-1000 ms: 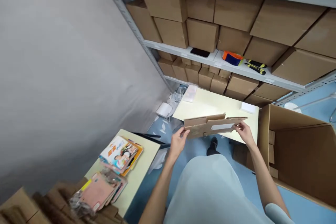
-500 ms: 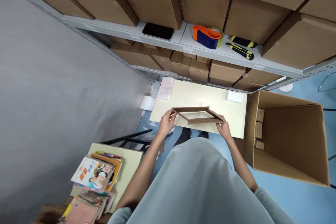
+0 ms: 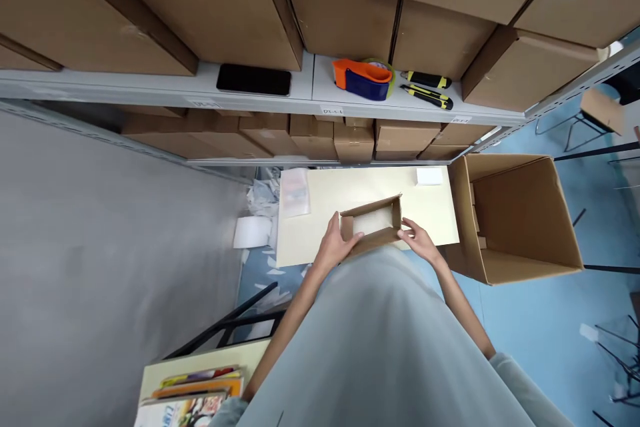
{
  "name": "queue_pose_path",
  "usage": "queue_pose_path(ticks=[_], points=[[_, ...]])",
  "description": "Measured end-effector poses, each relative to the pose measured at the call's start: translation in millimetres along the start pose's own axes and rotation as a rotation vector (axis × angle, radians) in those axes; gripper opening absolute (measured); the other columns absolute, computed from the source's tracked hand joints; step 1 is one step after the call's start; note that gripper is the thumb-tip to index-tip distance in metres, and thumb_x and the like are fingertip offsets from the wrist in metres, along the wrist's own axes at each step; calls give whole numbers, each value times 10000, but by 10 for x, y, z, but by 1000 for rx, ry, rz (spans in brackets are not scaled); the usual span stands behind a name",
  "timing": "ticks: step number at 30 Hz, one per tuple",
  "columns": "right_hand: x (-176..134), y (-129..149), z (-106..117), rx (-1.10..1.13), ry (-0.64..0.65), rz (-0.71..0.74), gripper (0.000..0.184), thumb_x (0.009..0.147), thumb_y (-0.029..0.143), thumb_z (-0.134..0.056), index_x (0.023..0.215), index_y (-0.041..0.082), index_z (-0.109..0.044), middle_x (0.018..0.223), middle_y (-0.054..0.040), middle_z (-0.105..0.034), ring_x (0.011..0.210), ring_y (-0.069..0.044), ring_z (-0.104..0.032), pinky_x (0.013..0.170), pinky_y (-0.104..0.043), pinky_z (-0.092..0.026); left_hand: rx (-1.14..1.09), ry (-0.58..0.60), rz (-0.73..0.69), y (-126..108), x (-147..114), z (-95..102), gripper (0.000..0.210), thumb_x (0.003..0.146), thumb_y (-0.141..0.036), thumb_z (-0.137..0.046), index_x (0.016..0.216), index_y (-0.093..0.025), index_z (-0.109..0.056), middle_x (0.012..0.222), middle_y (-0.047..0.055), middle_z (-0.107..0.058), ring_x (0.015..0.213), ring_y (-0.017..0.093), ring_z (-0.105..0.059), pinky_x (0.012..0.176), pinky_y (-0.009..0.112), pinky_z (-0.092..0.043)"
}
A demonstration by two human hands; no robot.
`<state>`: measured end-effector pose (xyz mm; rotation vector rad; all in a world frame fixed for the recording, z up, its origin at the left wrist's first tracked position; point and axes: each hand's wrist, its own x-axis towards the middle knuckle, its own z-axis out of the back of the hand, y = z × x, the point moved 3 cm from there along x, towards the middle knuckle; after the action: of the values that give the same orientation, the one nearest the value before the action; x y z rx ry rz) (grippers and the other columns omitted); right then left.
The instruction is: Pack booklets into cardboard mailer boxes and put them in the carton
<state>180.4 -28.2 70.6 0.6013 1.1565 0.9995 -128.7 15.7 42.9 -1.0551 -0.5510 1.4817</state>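
A small brown cardboard box (image 3: 376,240) stands out as a squared four-walled frame, and a pale surface shows through its middle. My left hand (image 3: 334,244) grips its left end, thumb over the near wall and fingers along the outside. At the near right corner, my right hand (image 3: 418,239) pinches the wall between thumb and fingers. A short flap (image 3: 347,228) is folded at the left end. Beneath the box lies a cream tabletop (image 3: 320,240). Whether the box has a bottom I cannot tell.
A large open carton (image 3: 515,220) adjoins the table's right end. Ahead, a shelf (image 3: 305,103) bears boxes, a phone (image 3: 254,79), a tape dispenser (image 3: 363,79) and utility knives (image 3: 427,88). A white block (image 3: 429,176), plastic bags (image 3: 295,192), a white roll (image 3: 252,232) and magazines (image 3: 195,393) are nearby.
The cardboard has gone from a slanted, partly flattened frame to a squared box and is nearer my body. Both hands have shifted their grip and moved closer together. The view has turned.
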Motion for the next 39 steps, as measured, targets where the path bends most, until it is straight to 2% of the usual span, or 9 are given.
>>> queue_pose_path(ticks=[4,7,10,17,22,26,33,36,39], points=[[76,284,18,-187,-195,31,493,989,632,-653,1236,216,-748,1155,-149,-841,931,-295,-805,831,-414,-641,215,3,-45,-53,-116,43,682,970,-403,-721,1585,-165,-544,1527,225,-636,1349,384,-699,1154,530,-572],[152,451,24,-428,-250,79,320,1022,508,-556,865,259,-683,798,-85,-772,716,-276,-732,720,-379,-560,290,21,-58,-85,-101,150,309,1034,-289,-556,1278,-198,-720,1219,167,-728,1031,323,-768,944,456,-616],[126,572,56,-558,-285,122,324,1024,430,-509,737,288,-558,668,-58,-674,618,-257,-647,641,-353,-469,298,1,-75,-135,1,311,216,1048,-287,-522,956,-231,-709,1016,121,-723,900,290,-736,834,400,-584],[-89,619,9,-591,-258,142,164,1015,330,-539,1055,248,-675,910,-75,-765,729,-257,-708,677,-340,-480,308,-77,-101,-322,280,536,244,1073,-325,-527,1001,-215,-733,1055,121,-736,887,285,-725,830,385,-557],[-22,506,-191,-553,-149,171,436,1071,389,-567,1470,219,-619,1123,-108,-759,775,-247,-739,753,-374,-577,345,-43,-107,-349,314,436,390,1059,-312,-577,1404,-184,-709,1214,143,-718,923,286,-751,882,399,-594],[36,464,-297,-578,-70,193,441,1093,503,-616,1458,265,-686,1318,-143,-691,805,-239,-753,790,-411,-634,285,-14,-158,-343,187,384,539,1083,-364,-583,1609,-249,-584,1307,117,-697,1014,260,-761,973,389,-617],[-22,370,-170,-534,153,422,624,889,527,-906,1441,297,-730,1589,-138,-627,1482,-392,-586,1222,-584,-546,267,193,-239,-326,-62,335,664,952,-552,-828,1538,-281,-671,1707,133,-509,1602,360,-470,1306,492,-457],[-10,290,-81,-474,156,421,465,1013,447,-769,1450,295,-718,1476,-128,-717,1393,-355,-658,1189,-574,-571,257,201,-239,-273,-69,314,651,953,-503,-834,1543,-294,-656,1664,124,-574,1564,345,-522,1288,493,-479],[106,257,-50,-421,9,345,517,1080,388,-629,1584,275,-599,1331,-134,-759,1210,-328,-731,1068,-545,-636,234,60,-193,-206,22,327,511,1070,-397,-664,1563,-269,-616,1415,126,-720,1309,298,-709,1167,466,-567]])
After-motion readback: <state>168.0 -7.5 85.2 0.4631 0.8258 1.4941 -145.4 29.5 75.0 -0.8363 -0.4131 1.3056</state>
